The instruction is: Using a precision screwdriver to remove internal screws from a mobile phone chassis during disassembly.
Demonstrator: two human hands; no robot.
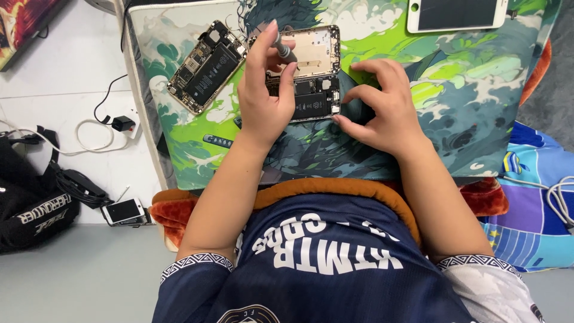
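Navy jersey [317, 263] fills six o'clock. At centre, the left hand [263, 98] pinches a small screwdriver [284, 49] upright over the opened phone [308, 75] on the green mat [454, 78]. Right hand [382, 107], at three o'clock of it, steadies the phone's edge with curled fingertips, holding nothing; a second opened phone [206, 66] lies at ten o'clock.

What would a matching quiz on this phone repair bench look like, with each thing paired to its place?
Things:
1. screwdriver
2. opened phone with black battery
3. white phone screen
4. small phone

Places:
A. on the floor by the black bag
B. top edge of the mat
C. in the left hand
D. tilted at the mat's upper left

Pairs: 1-C, 2-D, 3-B, 4-A
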